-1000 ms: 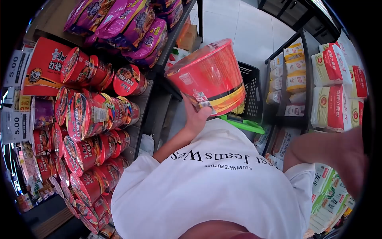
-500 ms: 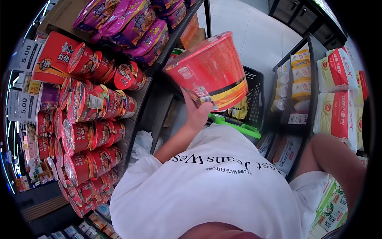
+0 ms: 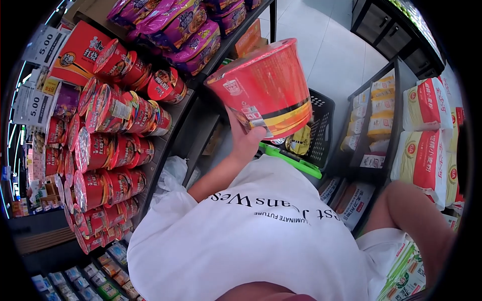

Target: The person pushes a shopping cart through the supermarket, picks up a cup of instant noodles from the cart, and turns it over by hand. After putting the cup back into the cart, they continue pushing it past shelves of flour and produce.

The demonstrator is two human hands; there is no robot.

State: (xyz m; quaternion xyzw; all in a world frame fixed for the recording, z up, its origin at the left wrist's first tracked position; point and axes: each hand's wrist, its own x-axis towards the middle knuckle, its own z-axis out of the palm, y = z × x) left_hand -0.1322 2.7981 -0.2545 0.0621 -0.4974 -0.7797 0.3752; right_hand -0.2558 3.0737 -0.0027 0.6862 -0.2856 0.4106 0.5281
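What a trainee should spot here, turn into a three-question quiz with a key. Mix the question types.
1. True or false: the large red tub is held in the right hand.
2. Fill in: the two price tags at the left edge of the picture both read ____.
3. Choose: the bar along the near side of the black basket is A blue, B green, C red.

Key: 1. False; the left hand holds it. 2. 5.00. 3. B.
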